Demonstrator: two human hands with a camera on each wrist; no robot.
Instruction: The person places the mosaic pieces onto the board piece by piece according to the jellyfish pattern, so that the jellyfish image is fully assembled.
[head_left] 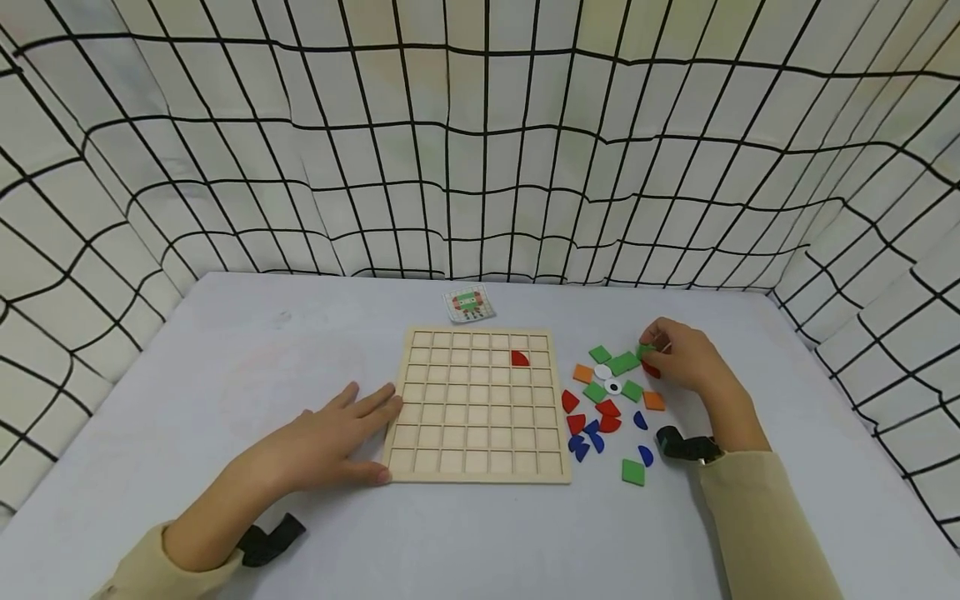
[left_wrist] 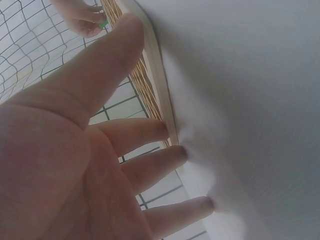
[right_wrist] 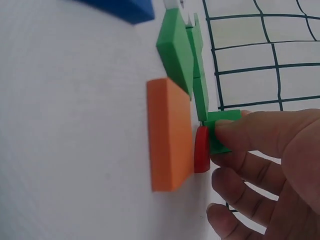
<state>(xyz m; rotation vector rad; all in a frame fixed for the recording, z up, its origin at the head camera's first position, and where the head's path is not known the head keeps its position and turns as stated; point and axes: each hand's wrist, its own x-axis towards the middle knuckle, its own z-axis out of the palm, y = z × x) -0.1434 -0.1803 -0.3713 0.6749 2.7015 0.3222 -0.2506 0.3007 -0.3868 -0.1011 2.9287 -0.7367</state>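
The right grip (head_left: pixel 684 358) pinches a green tile (right_wrist: pixel 224 115)

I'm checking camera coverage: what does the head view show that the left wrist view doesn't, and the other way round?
Only the head view: the printed card, the red piece on the board, and the loose blue pieces.
Only the left wrist view: the palm of the left hand.
Both: that hand at the board, the right hand holding a green piece, and the dark-lined backdrop.
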